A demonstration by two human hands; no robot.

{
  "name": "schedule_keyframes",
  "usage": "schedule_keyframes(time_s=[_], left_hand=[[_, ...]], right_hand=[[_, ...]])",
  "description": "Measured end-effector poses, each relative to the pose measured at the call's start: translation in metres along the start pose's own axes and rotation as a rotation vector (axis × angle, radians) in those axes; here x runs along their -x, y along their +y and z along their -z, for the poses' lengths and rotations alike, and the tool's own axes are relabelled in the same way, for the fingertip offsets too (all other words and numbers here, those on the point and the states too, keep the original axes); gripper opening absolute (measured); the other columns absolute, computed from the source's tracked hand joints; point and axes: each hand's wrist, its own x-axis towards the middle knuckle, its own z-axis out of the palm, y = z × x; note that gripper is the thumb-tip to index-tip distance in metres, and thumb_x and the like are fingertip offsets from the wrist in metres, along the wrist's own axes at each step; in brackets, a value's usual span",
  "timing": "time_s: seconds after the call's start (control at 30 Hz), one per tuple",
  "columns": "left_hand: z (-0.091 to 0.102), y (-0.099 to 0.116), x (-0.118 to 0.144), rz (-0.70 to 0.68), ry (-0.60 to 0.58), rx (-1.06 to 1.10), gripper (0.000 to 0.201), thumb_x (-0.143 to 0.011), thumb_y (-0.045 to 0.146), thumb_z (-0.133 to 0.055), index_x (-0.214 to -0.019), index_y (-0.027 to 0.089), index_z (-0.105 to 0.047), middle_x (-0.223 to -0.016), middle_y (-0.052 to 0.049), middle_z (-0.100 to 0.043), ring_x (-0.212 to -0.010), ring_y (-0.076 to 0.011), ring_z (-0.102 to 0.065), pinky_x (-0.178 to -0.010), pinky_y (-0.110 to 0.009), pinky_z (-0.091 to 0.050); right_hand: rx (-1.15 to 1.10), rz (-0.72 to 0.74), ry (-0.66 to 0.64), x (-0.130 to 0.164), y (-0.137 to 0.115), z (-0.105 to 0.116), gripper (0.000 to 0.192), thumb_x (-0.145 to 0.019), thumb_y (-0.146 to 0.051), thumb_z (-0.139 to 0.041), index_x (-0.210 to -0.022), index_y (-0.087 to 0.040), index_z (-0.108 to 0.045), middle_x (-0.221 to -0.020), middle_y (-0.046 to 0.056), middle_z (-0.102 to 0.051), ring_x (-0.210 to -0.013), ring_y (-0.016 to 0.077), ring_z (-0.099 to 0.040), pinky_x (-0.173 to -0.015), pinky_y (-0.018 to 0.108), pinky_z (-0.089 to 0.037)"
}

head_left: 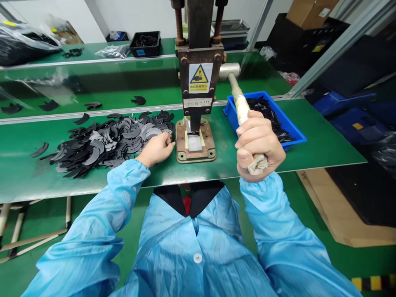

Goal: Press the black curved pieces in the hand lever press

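My right hand (258,144) is wrapped around the taped lever handle (239,99) of a hand press (200,62). Just left of the press base (182,150), my left hand (157,148) is closed, with the edge of a dark curved plastic piece (173,135) showing at its fingertips; most of that piece is hidden. A heap of black and grey crescent-shaped pieces (95,150) lies on the green table beside this hand. Under the press ram, a pale block (194,143) sits on the rusty base.
Right of the press, a blue bin (292,142) holds many black parts. A few crescent pieces (48,105) lie apart at the back left. On the rear shelf stands a small black tray (145,50) of dark parts. The table's front edge (198,181) runs close to my body.
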Motion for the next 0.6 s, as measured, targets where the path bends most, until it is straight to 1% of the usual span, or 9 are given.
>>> schedule_keyframes(time_s=[0.1,0.33,0.43,0.5,0.6], left_hand=[[-0.003,0.002,-0.003,-0.034,-0.074,-0.017,0.023,-0.091,0.033,-0.069,-0.081,0.026,-0.049,-0.072,-0.001,-0.063,-0.067,-0.0209,-0.056,-0.065,-0.034,-0.038],[0.001,-0.004,-0.008,0.0,-0.177,0.072,0.026,-0.088,0.036,-0.073,-0.077,0.025,-0.052,-0.067,0.001,-0.059,-0.062,-0.0178,-0.052,-0.06,-0.031,-0.035],[0.002,-0.007,-0.007,0.017,-0.214,0.19,0.02,-0.088,0.04,-0.072,-0.085,0.024,-0.061,-0.07,0.001,-0.062,-0.063,-0.0173,-0.054,-0.059,-0.029,-0.037],[-0.001,-0.012,-0.007,0.027,-0.252,0.291,0.024,-0.087,0.045,-0.073,-0.093,0.023,-0.067,-0.074,0.0,-0.065,-0.065,-0.0174,-0.057,-0.06,-0.029,-0.039],[-0.008,-0.019,-0.008,0.067,-0.271,0.413,0.03,-0.085,0.049,-0.077,-0.097,0.022,-0.068,-0.078,-0.002,-0.069,-0.067,-0.0172,-0.061,-0.062,-0.028,-0.042]], right_hand=[[0.017,-0.003,-0.003,0.0,-0.001,0.001,0.028,-0.091,-0.042,-0.072,-0.073,-0.029,-0.055,-0.068,-0.008,-0.063,-0.084,0.0165,-0.071,-0.113,0.051,-0.058],[0.04,0.019,-0.013,0.0,0.0,0.001,0.029,-0.092,-0.044,-0.071,-0.074,-0.029,-0.055,-0.068,-0.008,-0.063,-0.084,0.0166,-0.072,-0.112,0.052,-0.06],[0.017,0.012,0.005,0.0,0.0,0.0,0.029,-0.091,-0.045,-0.072,-0.074,-0.028,-0.056,-0.068,-0.008,-0.063,-0.084,0.0176,-0.071,-0.111,0.055,-0.059],[0.006,0.007,0.015,0.0,0.0,-0.001,0.03,-0.091,-0.045,-0.073,-0.073,-0.028,-0.056,-0.067,-0.007,-0.063,-0.084,0.0178,-0.071,-0.111,0.054,-0.059],[0.016,0.011,0.018,0.0,0.0,-0.001,0.03,-0.092,-0.044,-0.072,-0.072,-0.029,-0.055,-0.066,-0.008,-0.062,-0.083,0.0169,-0.071,-0.111,0.052,-0.059]])
